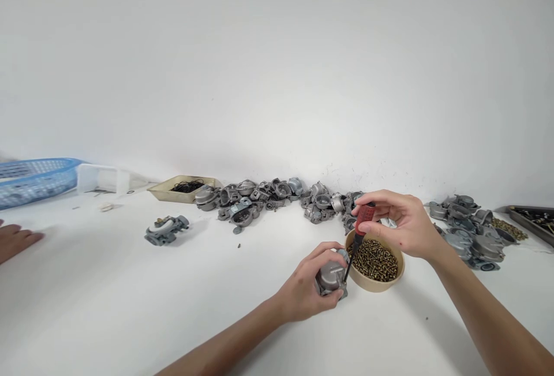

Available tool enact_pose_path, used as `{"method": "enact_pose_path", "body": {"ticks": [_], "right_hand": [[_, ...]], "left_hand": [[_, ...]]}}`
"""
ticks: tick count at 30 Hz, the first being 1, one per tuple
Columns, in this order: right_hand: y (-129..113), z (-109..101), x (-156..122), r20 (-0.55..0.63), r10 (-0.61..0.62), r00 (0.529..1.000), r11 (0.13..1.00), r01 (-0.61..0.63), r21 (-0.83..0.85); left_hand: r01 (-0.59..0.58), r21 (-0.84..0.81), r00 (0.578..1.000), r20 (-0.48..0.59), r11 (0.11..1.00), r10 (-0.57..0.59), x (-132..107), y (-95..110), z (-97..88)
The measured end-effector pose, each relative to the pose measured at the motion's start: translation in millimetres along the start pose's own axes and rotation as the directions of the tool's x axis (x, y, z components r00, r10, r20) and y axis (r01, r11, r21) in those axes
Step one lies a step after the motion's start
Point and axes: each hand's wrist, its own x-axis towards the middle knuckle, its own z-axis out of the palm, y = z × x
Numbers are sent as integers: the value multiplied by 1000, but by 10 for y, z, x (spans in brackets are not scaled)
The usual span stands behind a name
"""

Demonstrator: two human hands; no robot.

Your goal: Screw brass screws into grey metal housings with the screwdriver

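Note:
My left hand (309,284) is closed round a grey metal carburetor (332,275), holding it on the white table with its domed bowl facing up. In my right hand (396,220) is a screwdriver (366,218) with a red and black handle, gripped near the top by the fingers and thumb. Its dark shaft slants down, and the tip meets the near right edge of the carburetor; the screw under it is too small to make out. Just beyond stands a round tan bowl (375,285) full of small brass-coloured screws (374,260).
Carburetor parts (242,209) lie heaped along the wall, with another pile (470,232) at right. A lone carburetor (167,230) sits left of centre. Behind are a tray (167,191) of black rings, a blue basket (38,183) and a white container (101,180). Another person's hand (17,240) rests far left.

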Motion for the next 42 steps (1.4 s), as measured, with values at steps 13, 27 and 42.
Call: {"method": "enact_pose_path", "body": {"ticks": [13, 27, 42], "right_hand": [[-109, 28, 3, 209, -79, 975, 994, 61, 89], [-86, 135, 1, 116, -142, 983, 990, 141, 19], [-103, 81, 4, 231, -217, 948, 976, 213, 42]], "left_hand": [[-5, -9, 1000, 29, 1000, 5, 28, 34, -23], [-10, 39, 1000, 18, 999, 10, 39, 20, -46], [-37, 64, 992, 122, 997, 29, 3, 10, -42]]}}
